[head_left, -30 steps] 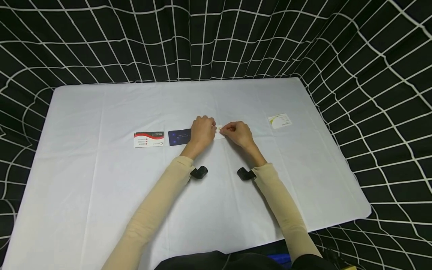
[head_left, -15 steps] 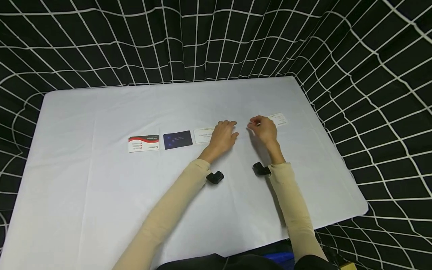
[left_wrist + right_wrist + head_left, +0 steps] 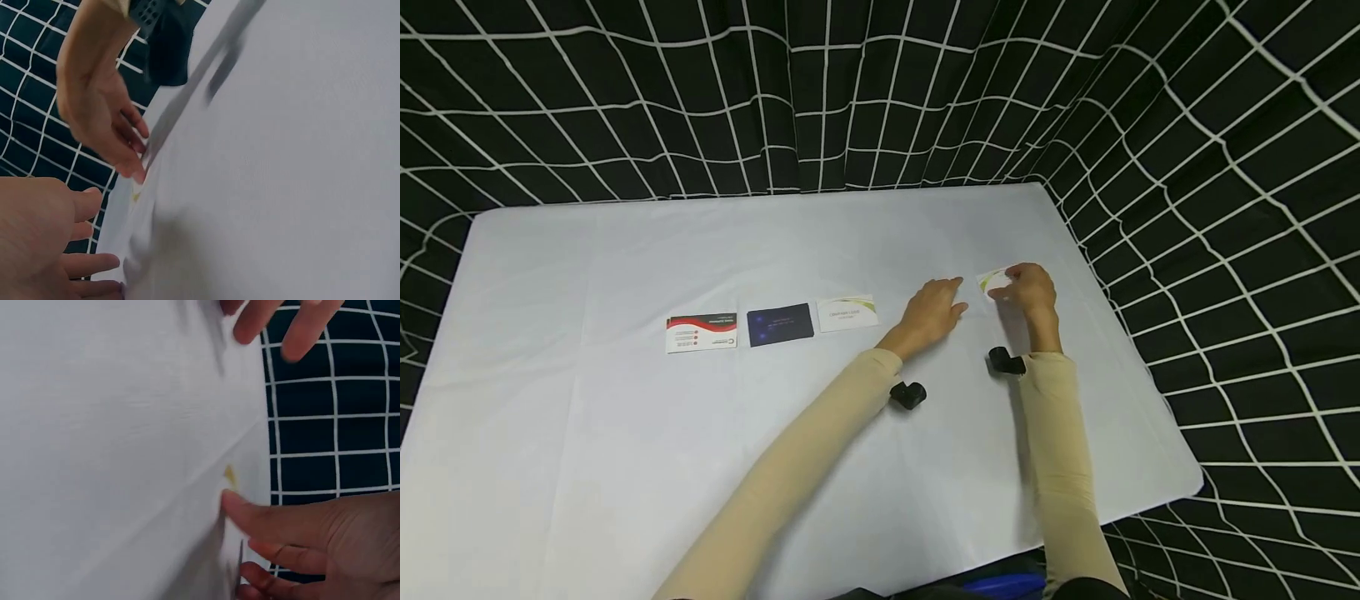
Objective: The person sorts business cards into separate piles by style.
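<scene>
My right hand [image 3: 1032, 293] reaches over a white business card with a yellow-green curve [image 3: 990, 282] at the right of the table, thumb and fingers spread across it. In the right wrist view the thumb tip is right at the card's yellow corner [image 3: 230, 475]; much of the card is hidden under the hand. My left hand [image 3: 927, 313] hovers to the left with fingers extended, holding nothing. Left of it lies a white card with a green-yellow edge [image 3: 847, 315], then a dark blue card [image 3: 780, 325], then a red-and-white card [image 3: 702, 333], forming a row.
A white cloth covers the table [image 3: 625, 458]. Black cloth with white netting [image 3: 880, 92] stands along the back and right side. A black wrist camera mount [image 3: 908, 395] sits at the left sleeve, another [image 3: 1004, 361] at the right sleeve.
The right hand has let go of the white card now third in the row and moved right to the far card. The left hand has come off the row and shifted right.
</scene>
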A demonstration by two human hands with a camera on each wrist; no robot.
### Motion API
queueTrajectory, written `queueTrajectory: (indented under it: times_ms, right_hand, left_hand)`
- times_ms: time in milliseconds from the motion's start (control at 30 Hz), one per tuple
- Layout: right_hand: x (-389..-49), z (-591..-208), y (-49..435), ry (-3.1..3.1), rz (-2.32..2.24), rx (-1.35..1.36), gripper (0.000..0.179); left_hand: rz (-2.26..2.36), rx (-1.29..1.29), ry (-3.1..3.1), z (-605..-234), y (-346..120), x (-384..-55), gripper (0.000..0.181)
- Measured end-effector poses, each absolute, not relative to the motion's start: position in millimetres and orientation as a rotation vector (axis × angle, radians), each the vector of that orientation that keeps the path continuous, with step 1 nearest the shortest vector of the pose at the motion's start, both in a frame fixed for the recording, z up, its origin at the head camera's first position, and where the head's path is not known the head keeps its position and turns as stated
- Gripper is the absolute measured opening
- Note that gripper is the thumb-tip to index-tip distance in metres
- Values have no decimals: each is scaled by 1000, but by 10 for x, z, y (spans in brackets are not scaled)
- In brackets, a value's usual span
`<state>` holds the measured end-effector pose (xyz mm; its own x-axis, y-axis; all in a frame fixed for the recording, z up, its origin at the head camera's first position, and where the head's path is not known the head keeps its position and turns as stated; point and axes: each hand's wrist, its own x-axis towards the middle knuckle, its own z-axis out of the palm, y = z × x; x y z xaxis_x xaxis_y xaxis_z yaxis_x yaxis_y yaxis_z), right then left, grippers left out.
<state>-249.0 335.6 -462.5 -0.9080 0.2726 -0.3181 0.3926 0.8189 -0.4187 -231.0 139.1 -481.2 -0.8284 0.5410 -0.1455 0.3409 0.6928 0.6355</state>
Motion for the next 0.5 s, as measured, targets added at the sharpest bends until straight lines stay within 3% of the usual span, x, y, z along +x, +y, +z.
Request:
queueTrajectory:
  times_ms: [267, 500]
  right_hand:
    - [-2631, -4520, 3355, 2640, -537, 559, 86]
    - [-2714, -4474, 3460, 2657, -430, 526, 79]
  left_hand:
    - [675, 766, 2637, -4862, 1463, -2281, 57]
    - [586, 807, 2657, -4901, 1453, -2294, 55]
